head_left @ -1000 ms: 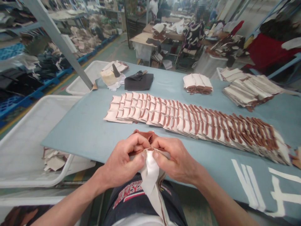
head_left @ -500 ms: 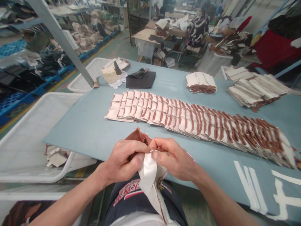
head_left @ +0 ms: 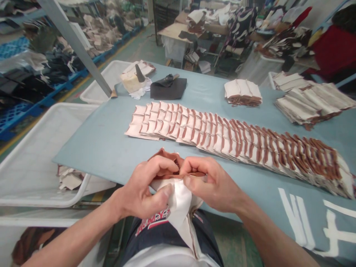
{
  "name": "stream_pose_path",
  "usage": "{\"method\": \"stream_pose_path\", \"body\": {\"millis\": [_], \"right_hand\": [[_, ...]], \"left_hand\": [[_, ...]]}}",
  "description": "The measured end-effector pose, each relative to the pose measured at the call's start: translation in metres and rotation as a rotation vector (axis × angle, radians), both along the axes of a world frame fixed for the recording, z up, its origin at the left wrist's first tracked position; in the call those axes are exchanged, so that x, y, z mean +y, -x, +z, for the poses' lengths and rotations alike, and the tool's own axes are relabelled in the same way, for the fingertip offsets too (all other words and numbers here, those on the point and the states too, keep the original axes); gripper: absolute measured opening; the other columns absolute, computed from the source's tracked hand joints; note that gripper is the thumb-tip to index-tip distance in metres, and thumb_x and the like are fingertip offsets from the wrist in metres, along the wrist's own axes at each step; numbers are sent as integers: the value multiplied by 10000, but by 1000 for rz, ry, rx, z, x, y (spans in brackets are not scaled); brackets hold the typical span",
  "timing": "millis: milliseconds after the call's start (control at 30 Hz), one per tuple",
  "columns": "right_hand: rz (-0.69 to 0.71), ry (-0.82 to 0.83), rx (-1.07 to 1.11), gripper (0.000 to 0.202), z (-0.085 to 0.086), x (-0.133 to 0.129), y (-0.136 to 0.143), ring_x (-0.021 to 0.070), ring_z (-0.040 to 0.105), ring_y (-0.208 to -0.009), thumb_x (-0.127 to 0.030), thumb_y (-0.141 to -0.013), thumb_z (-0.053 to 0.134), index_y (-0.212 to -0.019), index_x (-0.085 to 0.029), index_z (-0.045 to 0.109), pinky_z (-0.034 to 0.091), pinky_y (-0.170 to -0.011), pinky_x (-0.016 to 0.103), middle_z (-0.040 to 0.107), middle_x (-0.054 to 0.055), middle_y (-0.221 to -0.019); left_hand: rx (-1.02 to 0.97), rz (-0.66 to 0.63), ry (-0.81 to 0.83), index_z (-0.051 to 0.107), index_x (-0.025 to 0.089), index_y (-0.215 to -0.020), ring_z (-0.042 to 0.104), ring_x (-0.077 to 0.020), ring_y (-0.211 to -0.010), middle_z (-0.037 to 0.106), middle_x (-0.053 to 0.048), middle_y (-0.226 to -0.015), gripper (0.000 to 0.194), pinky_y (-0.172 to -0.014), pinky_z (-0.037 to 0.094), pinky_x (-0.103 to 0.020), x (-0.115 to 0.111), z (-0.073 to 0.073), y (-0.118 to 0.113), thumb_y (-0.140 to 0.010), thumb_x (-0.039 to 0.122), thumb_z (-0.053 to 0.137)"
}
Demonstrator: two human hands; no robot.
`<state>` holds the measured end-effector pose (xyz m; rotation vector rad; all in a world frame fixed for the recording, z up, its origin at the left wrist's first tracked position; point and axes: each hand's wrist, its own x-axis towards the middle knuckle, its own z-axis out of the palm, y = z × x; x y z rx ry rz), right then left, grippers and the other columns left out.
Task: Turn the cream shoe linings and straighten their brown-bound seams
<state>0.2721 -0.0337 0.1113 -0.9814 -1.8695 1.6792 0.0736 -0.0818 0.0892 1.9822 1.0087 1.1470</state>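
Observation:
In front of my body, at the table's near edge, I hold a brown-and-white fabric piece (head_left: 180,198) with both hands. Its brown side faces away from me, and a white flap hangs toward my lap. My left hand (head_left: 147,189) has its fingers curled over the brown edge; the thumb lies on the white cloth, apart from the index finger. Close beside it, my right hand (head_left: 210,181) pinches the folded brown edge between thumb and index finger. A dark, ridged strip shows in the fold between my hands. The fingers behind the piece are hidden.
A long overlapping row of white-and-brown pieces (head_left: 222,137) crosses the blue table (head_left: 102,148). Behind it lie a black cloth (head_left: 168,89), a small stack (head_left: 243,92) and a larger pile (head_left: 314,102). White bins (head_left: 36,174) stand at the left. A person (head_left: 241,24) sits farther back.
My left thumb has lifted off the edge and moved down, away from the index finger. The brown edge is more exposed between my hands. My right hand keeps its pinch.

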Motion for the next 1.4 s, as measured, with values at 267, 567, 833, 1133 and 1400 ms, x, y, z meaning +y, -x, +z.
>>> {"method": "stream_pose_path", "body": {"millis": [267,567,833,1133,1400], "right_hand": [[-39,-566,-30,116,2,-2,-8,122,529,-584,-115,-733,533,-693,-191,611,382,-581,252,619,-12,-646],[-98,-243,168,123,-12,-13,-1,106,459,-532,-199,-776,521,-663,-193,568,363,-519,231,550,-28,-596],[-45,-528,112,122,-11,-10,-5,117,512,-584,-125,-812,553,-730,-198,608,398,-588,249,607,-19,-657],[-2,-784,-113,122,-2,-9,-13,149,528,-624,-132,-877,556,-777,-195,588,372,-617,286,616,3,-681],[-42,-620,-158,67,-7,-12,-17,145,515,-616,-200,-833,561,-766,-196,556,364,-608,285,580,-9,-675]], "left_hand": [[128,-142,320,505,180,-780,458,-110,-624,497,39,-702,305,-613,374,-231,12,20,4,-1052,281,412],[275,-147,-301,454,214,-720,418,-135,-551,496,30,-593,335,-553,307,-283,20,-4,7,-1051,226,401],[42,-149,86,480,191,-664,417,-121,-564,479,36,-604,545,-568,324,-259,25,-21,9,-1033,587,414],[346,-272,240,488,178,-701,408,-112,-585,466,46,-639,457,-605,310,-261,25,44,1,-1094,378,367],[244,-157,375,416,191,-687,352,-106,-566,371,55,-629,404,-545,263,-251,14,38,-17,-1066,332,415]]}}
